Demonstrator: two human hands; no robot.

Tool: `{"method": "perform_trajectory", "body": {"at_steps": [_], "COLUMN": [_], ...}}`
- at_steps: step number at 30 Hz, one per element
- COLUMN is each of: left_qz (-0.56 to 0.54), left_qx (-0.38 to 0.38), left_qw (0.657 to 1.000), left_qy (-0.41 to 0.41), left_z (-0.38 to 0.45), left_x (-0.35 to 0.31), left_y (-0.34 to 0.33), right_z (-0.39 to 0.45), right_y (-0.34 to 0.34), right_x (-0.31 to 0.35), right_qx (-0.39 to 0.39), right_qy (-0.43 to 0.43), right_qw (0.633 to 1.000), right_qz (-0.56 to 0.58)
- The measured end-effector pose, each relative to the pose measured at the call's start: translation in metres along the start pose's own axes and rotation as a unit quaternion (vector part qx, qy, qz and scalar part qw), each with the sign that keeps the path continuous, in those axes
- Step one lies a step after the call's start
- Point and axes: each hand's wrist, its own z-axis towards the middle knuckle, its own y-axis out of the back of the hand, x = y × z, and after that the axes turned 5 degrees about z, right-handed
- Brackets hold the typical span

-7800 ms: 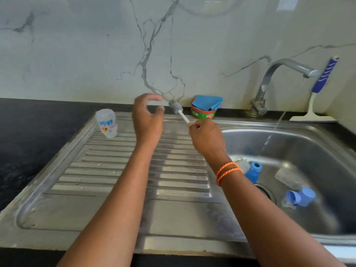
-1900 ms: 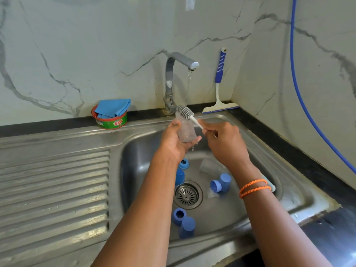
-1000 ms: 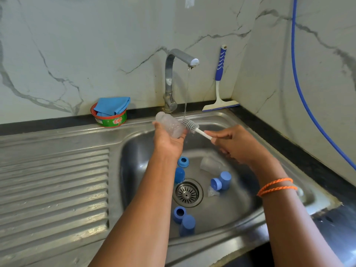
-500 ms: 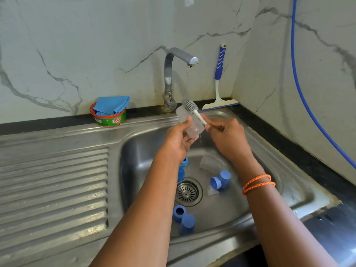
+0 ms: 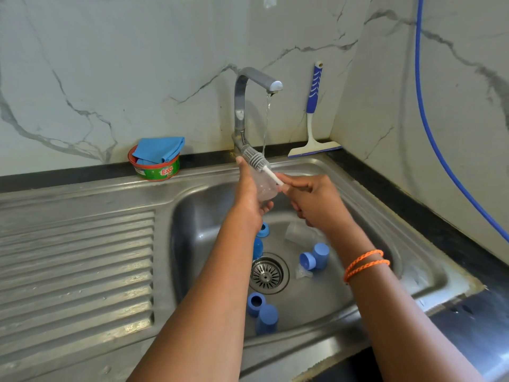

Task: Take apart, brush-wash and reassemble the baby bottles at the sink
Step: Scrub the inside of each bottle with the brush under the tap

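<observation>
Head view. Steel sink [image 5: 399, 213] with ribbed drainboard [image 5: 77, 260] to its left; marble wall behind. Tap [image 5: 242, 106] at back rim, running: thin stream falls from the spout.

Left hand [image 5: 249, 197] raised over the basin, fingers wrapped around a clear bottle body [image 5: 264, 186], held roughly upright just below the stream. Right hand [image 5: 314, 199] pinches the white handle of a bottle brush [image 5: 254, 158]; grey bristle head sits at the bottle's upper end, beside the left fingertips. Whether the bristles are inside the mouth: cannot tell.

Basin floor: drain strainer [image 5: 267, 274] at centre. A second clear bottle body [image 5: 298, 232] lies on its side behind the right forearm. Blue caps and collars scattered: pair right of the drain [image 5: 315, 257], pair near the front wall [image 5: 261, 312], two more partly hidden by the left forearm [image 5: 260, 241].

Back ledge: green soap tub [image 5: 157, 169] with blue cloth [image 5: 159, 148] in it, left of tap; squeegee [image 5: 314, 125] leaning in the corner. Orange wrist bands [image 5: 363, 264] on right arm.
</observation>
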Motion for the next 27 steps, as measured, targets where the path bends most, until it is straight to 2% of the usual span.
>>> {"method": "perform_trajectory", "body": {"at_steps": [3,5,8,13,15,17,21,24,27], "left_qz": [0.0,-0.03,-0.093,-0.205,-0.178,-0.114,0.002,-0.001,-0.039], "left_qx": [0.01,0.035,0.057,-0.022,-0.034,-0.021,0.112,0.148,0.111], "left_qw": [1.0,0.999,0.994,0.978,0.983,0.993,0.994,0.989,0.993], "left_qy": [0.003,-0.001,-0.015,-0.034,-0.033,-0.031,-0.004,0.01,0.012], "left_z": [0.002,0.004,0.006,0.015,0.016,0.012,0.0,-0.006,-0.004], "left_x": [0.002,0.003,0.003,-0.003,-0.003,0.0,0.008,0.011,0.008], "left_y": [-0.001,-0.002,-0.004,0.007,0.011,0.008,-0.001,-0.008,-0.01], "right_z": [0.001,0.003,0.003,0.001,0.003,0.003,0.002,0.007,0.008], "right_y": [-0.014,-0.016,-0.011,0.007,0.013,0.015,0.005,0.003,0.004], "right_x": [-0.003,-0.003,-0.001,-0.003,-0.005,-0.004,-0.004,-0.006,-0.01], "right_qx": [-0.059,-0.071,-0.039,0.043,0.061,0.042,-0.083,-0.102,-0.072], "right_qy": [0.056,0.068,0.054,-0.013,-0.046,-0.035,0.065,0.066,0.078], "right_qw": [0.995,0.991,0.996,0.998,0.997,0.998,0.992,0.988,0.989], "right_qz": [-0.066,-0.089,-0.062,-0.038,-0.013,-0.007,-0.072,-0.092,-0.106]}}
